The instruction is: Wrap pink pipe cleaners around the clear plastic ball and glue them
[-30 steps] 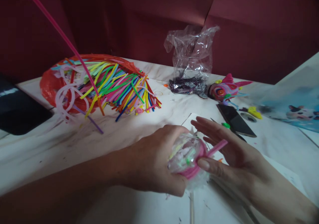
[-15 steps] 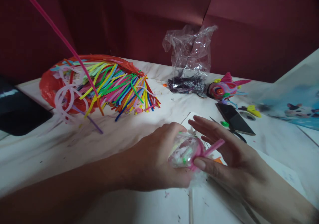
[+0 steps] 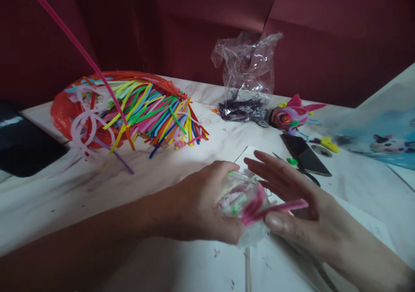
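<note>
My left hand (image 3: 207, 201) is wrapped round a clear, rounded plastic object (image 3: 235, 197) with whitish, pinkish and green patches; I cannot make out its exact kind. Pink pipe cleaner (image 3: 256, 207) lies across its right end in several strands, with one loose end (image 3: 295, 204) sticking out to the right. On that side my right hand (image 3: 308, 210) has its fingers stretched and apart, and its thumb tip touches the pink pipe cleaner. The left palm and the far side of the plastic object are hidden.
A red bag (image 3: 61, 110) spills many-coloured pipe cleaners (image 3: 162, 114) at the left. Behind stand a clear bag with dark contents (image 3: 243, 110) and a pink pipe-cleaner figure (image 3: 290, 117). A phone (image 3: 304, 153), scissors (image 3: 311, 177) and a green cap (image 3: 292, 162) lie to the right.
The pink pipe cleaner's loose end has swung down and right with my right thumb. My left hand and the plastic object have shifted slightly left and turned a little.
</note>
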Tool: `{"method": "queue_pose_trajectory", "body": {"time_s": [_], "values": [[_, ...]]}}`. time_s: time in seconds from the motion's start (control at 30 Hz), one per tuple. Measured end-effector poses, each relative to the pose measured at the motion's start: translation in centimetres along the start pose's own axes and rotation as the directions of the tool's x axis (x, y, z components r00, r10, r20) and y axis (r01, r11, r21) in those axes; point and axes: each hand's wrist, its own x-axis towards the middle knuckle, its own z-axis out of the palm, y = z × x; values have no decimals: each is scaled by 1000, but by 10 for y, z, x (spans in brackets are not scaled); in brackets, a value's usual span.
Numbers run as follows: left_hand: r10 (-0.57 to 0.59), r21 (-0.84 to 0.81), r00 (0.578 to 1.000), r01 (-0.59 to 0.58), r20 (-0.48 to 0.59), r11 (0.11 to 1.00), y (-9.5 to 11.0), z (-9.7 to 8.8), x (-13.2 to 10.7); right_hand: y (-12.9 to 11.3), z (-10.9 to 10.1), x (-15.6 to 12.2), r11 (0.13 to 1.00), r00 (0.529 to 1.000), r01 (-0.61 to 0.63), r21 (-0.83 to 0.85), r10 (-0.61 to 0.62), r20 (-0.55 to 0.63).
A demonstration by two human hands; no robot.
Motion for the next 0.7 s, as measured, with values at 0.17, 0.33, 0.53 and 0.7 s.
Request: {"method": "queue_pose_trajectory", "body": {"time_s": [0.17, 0.33, 0.53, 0.7], "values": [[40, -2, 999, -40, 0, 999, 1, -2, 1, 8, 10, -2, 999, 999, 35, -23, -35, -4], [63, 1, 997, -63, 37, 998, -1, -3, 1, 7, 10, 3, 998, 998, -27, 48, 29, -52], [190, 153, 979, -199, 73, 968, -11, -12, -1, 4, 8, 4, 994, 997, -75, 75, 77, -25], [169, 176, 977, -191, 131, 966, -15, -16, 0, 6, 8, 5, 998, 998, -55, 7, 56, -18]]}}
